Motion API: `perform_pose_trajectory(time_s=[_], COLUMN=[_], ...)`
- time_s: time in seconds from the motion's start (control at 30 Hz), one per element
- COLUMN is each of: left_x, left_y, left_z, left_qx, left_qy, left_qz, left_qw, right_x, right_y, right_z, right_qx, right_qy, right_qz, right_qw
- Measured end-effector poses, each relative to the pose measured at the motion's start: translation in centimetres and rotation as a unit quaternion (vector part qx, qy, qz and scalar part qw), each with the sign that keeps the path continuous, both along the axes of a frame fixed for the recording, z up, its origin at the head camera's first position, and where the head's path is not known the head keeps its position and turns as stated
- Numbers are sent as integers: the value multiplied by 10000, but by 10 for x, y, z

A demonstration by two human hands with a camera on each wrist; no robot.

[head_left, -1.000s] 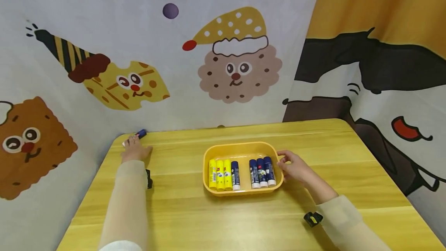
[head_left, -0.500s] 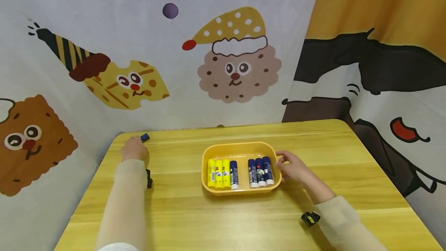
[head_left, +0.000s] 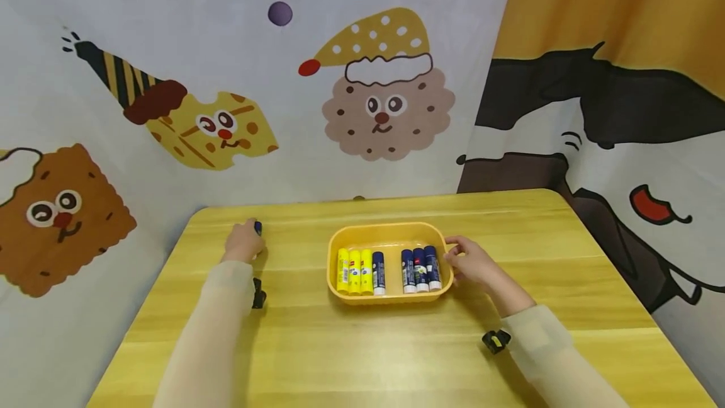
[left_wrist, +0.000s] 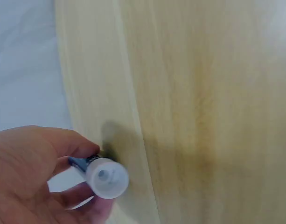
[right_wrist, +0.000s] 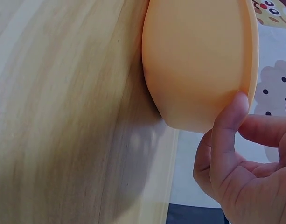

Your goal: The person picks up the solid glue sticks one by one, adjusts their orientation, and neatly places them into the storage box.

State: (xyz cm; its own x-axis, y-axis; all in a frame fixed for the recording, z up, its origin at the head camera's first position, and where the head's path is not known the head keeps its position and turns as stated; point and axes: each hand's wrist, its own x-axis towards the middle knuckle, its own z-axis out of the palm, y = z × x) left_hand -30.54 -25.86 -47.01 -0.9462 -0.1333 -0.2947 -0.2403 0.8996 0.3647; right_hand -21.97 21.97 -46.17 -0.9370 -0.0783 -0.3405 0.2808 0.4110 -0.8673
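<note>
At the table's far left, my left hand (head_left: 243, 243) grips a glue stick between thumb and fingers. Its dark blue cap end (head_left: 258, 228) pokes out past the hand in the head view. The left wrist view looks onto the white end of the glue stick (left_wrist: 108, 178), while the fingers hide much of its barrel. My right hand (head_left: 474, 261) pinches the right-end rim of a yellow-orange plastic tray (head_left: 387, 300). Inside the tray lie three yellow glue sticks (head_left: 355, 272) and one blue glue stick (head_left: 379, 273) side by side; a gap separates them from three more blue glue sticks (head_left: 421, 269).
The wooden table (head_left: 317, 357) has rounded far corners and meets a cartoon-printed curtain (head_left: 306, 175) at the back and sides. Bare tabletop stretches between my left hand and the tray, and in front of the tray.
My left hand has closed its fingers round the glue stick at the far left corner and drawn it right and slightly nearer. The right hand stays at the tray's rim.
</note>
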Motion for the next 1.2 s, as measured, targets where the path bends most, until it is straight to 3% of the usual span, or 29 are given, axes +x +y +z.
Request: perform_pose_trajectory(time_s=[0.23, 0.4, 0.57, 0.7, 0.83, 1.2], left_x=[22, 30, 39, 46, 47, 64], left_y=[7, 15, 19, 28, 45, 110], left_z=[7, 8, 5, 8, 12, 38], left_qx=[593, 879, 1375, 2026, 2582, 3281], left_qy=[-301, -118, 92, 260, 435, 610], left_qz=[-97, -238, -149, -34, 3, -132], left_qw=[9977, 9958, 9903, 9789, 9651, 9426], right_x=[0, 1, 2, 3, 2, 1], right_y=[1, 4, 2, -1, 0, 1], right_z=[2, 5, 5, 3, 1, 0], right_qx=[-63, -76, -150, -192, -258, -371], right_qy=[-77, -90, -92, -84, -128, -192], right_qz=[111, 101, 142, 149, 88, 47], right_qw=[9999, 9999, 9997, 9997, 9995, 9991])
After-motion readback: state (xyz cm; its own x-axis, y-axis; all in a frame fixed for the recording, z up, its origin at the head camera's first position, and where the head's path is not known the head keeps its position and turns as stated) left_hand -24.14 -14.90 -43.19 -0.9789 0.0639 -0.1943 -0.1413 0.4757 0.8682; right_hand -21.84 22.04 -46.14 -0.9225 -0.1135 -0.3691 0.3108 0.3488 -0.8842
